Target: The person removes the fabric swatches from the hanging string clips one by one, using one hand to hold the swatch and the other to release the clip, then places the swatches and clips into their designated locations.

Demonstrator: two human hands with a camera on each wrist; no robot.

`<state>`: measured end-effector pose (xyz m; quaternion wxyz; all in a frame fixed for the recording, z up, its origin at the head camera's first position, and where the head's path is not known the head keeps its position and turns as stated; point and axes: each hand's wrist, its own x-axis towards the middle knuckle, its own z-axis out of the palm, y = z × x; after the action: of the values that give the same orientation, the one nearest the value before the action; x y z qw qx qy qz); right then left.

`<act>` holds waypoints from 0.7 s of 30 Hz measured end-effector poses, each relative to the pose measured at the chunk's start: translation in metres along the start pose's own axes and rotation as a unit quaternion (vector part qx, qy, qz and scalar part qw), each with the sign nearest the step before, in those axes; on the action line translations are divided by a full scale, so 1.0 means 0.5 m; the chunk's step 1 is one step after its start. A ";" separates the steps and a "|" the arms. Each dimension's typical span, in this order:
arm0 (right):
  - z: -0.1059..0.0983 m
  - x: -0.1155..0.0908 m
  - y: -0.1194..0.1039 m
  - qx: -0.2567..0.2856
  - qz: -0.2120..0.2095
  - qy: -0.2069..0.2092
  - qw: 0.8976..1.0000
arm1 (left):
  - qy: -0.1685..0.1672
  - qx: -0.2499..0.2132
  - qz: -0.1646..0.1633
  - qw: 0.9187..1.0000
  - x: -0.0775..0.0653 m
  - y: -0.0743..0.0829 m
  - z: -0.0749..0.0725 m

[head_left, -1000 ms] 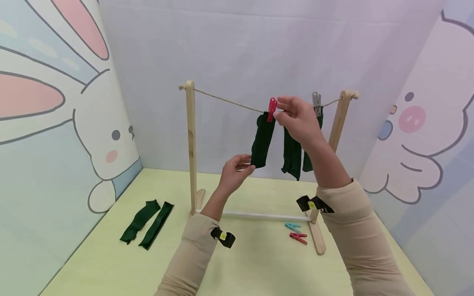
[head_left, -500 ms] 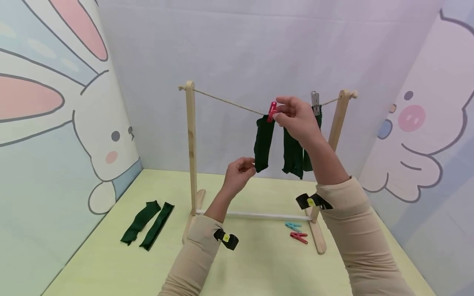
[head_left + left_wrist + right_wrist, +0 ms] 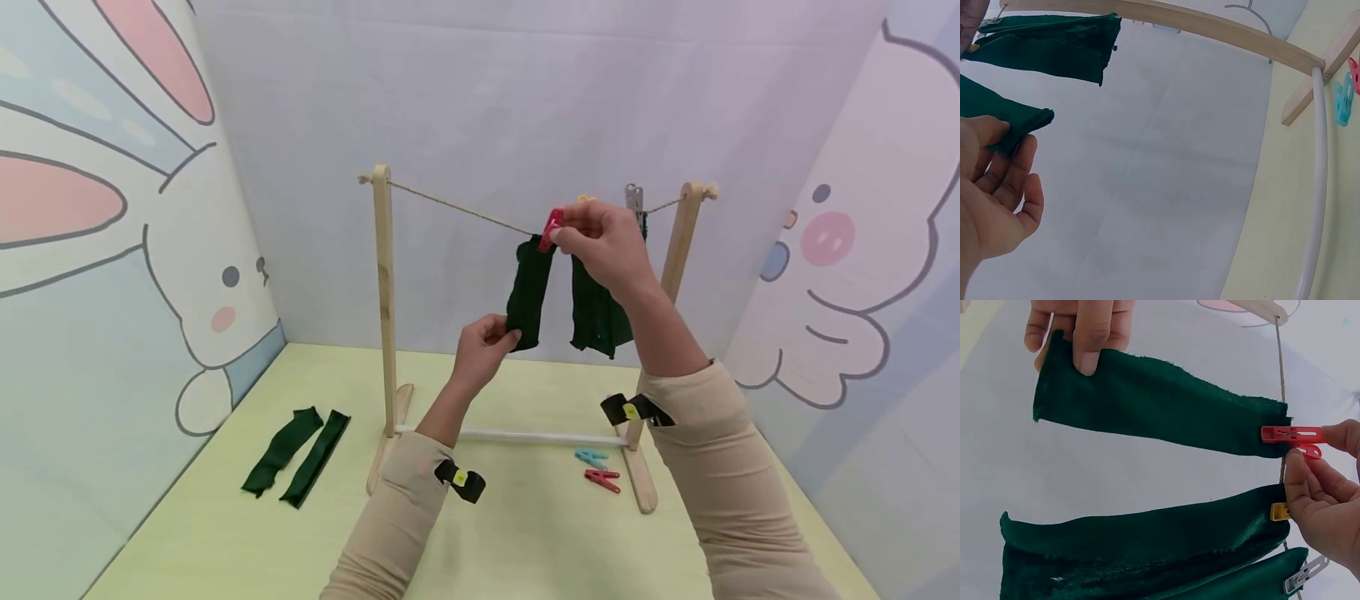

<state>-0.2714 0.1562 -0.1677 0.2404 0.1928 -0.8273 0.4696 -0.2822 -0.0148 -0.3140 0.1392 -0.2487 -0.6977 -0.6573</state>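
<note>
The right hand [image 3: 609,254] is pinching a red peg [image 3: 1291,434], which is gripping the upper end of a green cloth [image 3: 1166,403] at the string [image 3: 457,207]. The left hand [image 3: 482,352] is pinching that cloth's lower end. Beside it, a second cloth [image 3: 1116,540] is hanging from a yellow peg [image 3: 1279,512], a third cloth [image 3: 1241,576] from a grey peg [image 3: 1305,575]. Two strips [image 3: 283,450] and a blue peg [image 3: 592,457] are lying on the counter [image 3: 510,533].
</note>
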 end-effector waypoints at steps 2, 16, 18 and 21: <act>0.001 -0.002 0.002 0.001 -0.006 0.006 1.000 | 0.002 -0.005 -0.002 1.000 0.000 -0.001 -0.003; 0.015 -0.019 0.001 0.014 -0.086 0.071 0.994 | 0.019 -0.029 -0.008 0.999 -0.003 0.007 -0.020; 0.016 -0.018 0.003 0.017 -0.093 0.078 0.992 | 0.024 -0.032 -0.006 0.999 -0.002 0.008 -0.022; 0.015 -0.012 0.020 0.020 -0.100 0.085 0.991 | 0.024 -0.038 -0.002 0.999 -0.003 0.006 -0.022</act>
<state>-0.2738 0.1549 -0.1815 0.3517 0.2388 -0.7706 0.4748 -0.2809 -0.0259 -0.3110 0.1455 -0.2366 -0.6690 -0.6894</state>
